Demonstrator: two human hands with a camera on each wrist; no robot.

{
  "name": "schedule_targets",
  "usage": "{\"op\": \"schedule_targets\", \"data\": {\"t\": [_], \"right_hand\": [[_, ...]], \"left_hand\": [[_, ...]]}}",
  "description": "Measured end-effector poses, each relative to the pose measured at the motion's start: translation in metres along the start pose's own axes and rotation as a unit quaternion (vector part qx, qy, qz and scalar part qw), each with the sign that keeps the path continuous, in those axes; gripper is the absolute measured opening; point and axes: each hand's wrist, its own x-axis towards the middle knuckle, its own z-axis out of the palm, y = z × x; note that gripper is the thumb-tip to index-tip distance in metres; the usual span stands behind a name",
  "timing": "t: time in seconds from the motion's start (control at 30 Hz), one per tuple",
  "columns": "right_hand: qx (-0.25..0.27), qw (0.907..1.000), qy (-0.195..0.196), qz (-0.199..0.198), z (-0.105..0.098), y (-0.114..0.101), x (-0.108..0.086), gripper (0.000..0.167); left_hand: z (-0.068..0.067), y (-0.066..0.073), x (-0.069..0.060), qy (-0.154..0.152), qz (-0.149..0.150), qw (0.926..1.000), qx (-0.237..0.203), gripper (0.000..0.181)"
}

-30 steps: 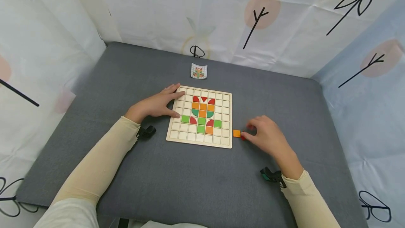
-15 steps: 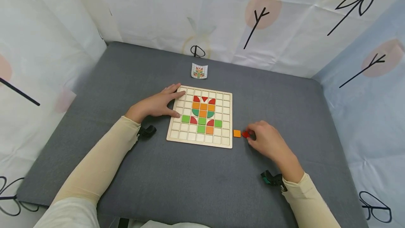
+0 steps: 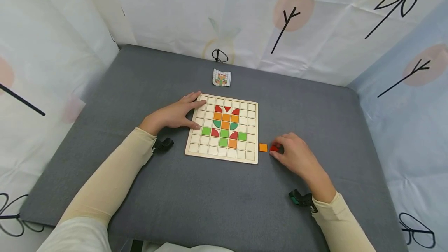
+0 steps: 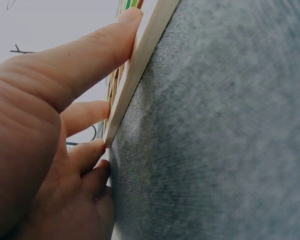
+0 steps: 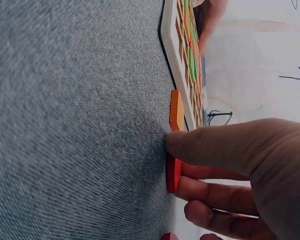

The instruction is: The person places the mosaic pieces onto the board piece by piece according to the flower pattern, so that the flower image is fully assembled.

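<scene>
A square wooden grid board (image 3: 196, 149) lies on the table with red, orange and green tiles set in its middle cells. My left hand (image 3: 170, 116) rests on the board's left edge, thumb (image 4: 97, 57) on top and fingers spread. Just right of the board lies a loose orange tile (image 3: 263, 147), also seen in the right wrist view. Beside it, my right hand (image 3: 295, 153) pinches a small red tile (image 5: 173, 175) between thumb and fingers, low at the table surface. The fingers partly cover this tile, so its full shape is hidden.
A small pattern card (image 3: 222, 77) with curled edges lies beyond the board. Another red piece (image 5: 170, 236) shows at the bottom of the right wrist view. The grey table (image 3: 210, 201) ends at a printed curtain (image 3: 245, 18) behind.
My right hand's fingers have closed in on the red tile, which now shows more and sits slightly farther from the orange tile. My left hand and the board have stayed put.
</scene>
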Motion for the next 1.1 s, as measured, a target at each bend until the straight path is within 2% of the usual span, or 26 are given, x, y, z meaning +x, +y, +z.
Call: {"op": "schedule_targets", "data": {"t": [0.13, 0.3, 0.7, 1.1], "right_hand": [[-0.004, 0.9998, 0.008, -0.016, 0.0, 0.001, 0.0, 0.022], [0.01, 0.9983, 0.038, -0.043, -0.002, -0.002, 0.002, 0.019], [0.055, 0.9902, 0.07, -0.107, 0.0, -0.023, 0.015, 0.024], [0.069, 0.985, 0.056, -0.147, 0.01, -0.039, 0.027, 0.019]], "left_hand": [[-0.001, 0.001, -0.001, 0.0, 0.001, 1.0, -0.002, 0.102], [-0.001, 0.002, -0.001, 0.0, 0.001, 1.0, -0.004, 0.102], [-0.002, 0.005, -0.005, 0.002, 0.004, 1.0, -0.006, 0.101], [-0.001, 0.003, -0.003, 0.0, 0.004, 1.0, -0.002, 0.101]]}}
